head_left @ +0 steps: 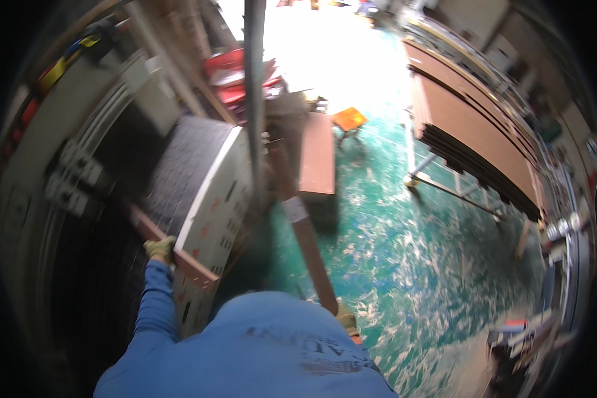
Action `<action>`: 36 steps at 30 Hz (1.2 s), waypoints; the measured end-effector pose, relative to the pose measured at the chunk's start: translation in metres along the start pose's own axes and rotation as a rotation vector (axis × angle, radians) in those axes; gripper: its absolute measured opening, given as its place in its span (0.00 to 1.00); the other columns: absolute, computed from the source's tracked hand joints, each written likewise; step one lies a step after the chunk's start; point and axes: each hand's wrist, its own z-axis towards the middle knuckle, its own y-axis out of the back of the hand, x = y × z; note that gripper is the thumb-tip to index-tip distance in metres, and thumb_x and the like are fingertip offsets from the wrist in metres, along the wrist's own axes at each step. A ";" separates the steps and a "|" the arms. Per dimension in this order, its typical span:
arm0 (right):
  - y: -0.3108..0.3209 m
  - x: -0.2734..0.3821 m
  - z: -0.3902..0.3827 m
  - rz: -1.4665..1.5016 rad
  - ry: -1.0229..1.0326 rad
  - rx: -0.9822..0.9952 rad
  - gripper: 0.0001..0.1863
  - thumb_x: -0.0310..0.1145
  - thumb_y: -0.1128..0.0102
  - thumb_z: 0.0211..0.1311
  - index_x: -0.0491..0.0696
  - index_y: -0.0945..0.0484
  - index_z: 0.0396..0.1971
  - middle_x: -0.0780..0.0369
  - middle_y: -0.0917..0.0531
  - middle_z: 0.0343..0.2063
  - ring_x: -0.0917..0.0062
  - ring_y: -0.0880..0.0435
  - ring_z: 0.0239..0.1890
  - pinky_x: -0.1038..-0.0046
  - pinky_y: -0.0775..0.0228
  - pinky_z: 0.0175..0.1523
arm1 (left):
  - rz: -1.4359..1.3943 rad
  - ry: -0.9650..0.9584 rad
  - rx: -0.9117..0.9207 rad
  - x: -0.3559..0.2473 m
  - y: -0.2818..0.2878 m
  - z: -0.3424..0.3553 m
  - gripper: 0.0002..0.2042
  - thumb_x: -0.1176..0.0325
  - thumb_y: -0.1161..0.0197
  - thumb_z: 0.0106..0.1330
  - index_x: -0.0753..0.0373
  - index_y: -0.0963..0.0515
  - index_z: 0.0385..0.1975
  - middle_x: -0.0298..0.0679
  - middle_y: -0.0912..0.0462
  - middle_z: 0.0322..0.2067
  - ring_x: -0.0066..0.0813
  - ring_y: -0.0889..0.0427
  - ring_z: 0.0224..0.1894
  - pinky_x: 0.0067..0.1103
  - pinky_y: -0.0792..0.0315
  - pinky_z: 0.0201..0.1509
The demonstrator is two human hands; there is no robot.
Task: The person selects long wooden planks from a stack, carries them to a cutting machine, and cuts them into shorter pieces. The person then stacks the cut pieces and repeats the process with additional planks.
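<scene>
My left hand (158, 249), in a pale yellowish work glove, is closed on a short reddish-brown board (196, 266). That board lies across the near part of a machine bed with a dark, ribbed surface (186, 156) and a white side panel (213, 215). Down at my right side, my right hand (346, 318) is gloved too and closed at the lower end of a long, narrow brown board (314, 255). A whitish patch (295, 209) crosses this board partway up. The board slants away up and to the left. My torso partly hides the right hand's fingers.
A stack of brown panels (474, 126) rests on a wheeled white metal rack (444, 182) at the right. Ahead are a wide reddish board (318, 156), an orange stool (349, 119) and a grey upright post (254, 86). Pale shavings litter the green floor (411, 278).
</scene>
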 end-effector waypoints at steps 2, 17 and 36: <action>0.007 -0.012 -0.003 -0.013 0.021 0.011 0.32 0.44 0.23 0.48 0.45 0.19 0.53 0.47 0.12 0.44 0.52 0.12 0.49 0.59 0.21 0.52 | -0.453 0.054 0.150 0.000 0.001 -0.044 0.33 0.67 0.18 0.41 0.75 0.24 0.49 0.49 0.15 0.39 0.42 0.15 0.33 0.39 0.16 0.40; 0.051 -0.079 -0.021 -0.077 0.063 0.016 0.32 0.44 0.23 0.47 0.44 0.19 0.52 0.47 0.12 0.43 0.52 0.11 0.48 0.59 0.20 0.51 | -1.434 -0.397 -0.104 -0.106 0.048 -0.194 0.19 0.74 0.24 0.65 0.66 0.23 0.53 0.38 0.14 0.43 0.27 0.14 0.43 0.26 0.17 0.52; 0.052 -0.045 -0.005 0.000 -0.301 -0.086 0.32 0.44 0.22 0.46 0.43 0.20 0.51 0.47 0.12 0.42 0.53 0.11 0.46 0.59 0.19 0.49 | -0.797 0.118 0.281 -0.145 -0.247 -0.135 0.17 0.80 0.24 0.59 0.71 0.17 0.49 0.41 0.11 0.40 0.36 0.13 0.38 0.36 0.17 0.40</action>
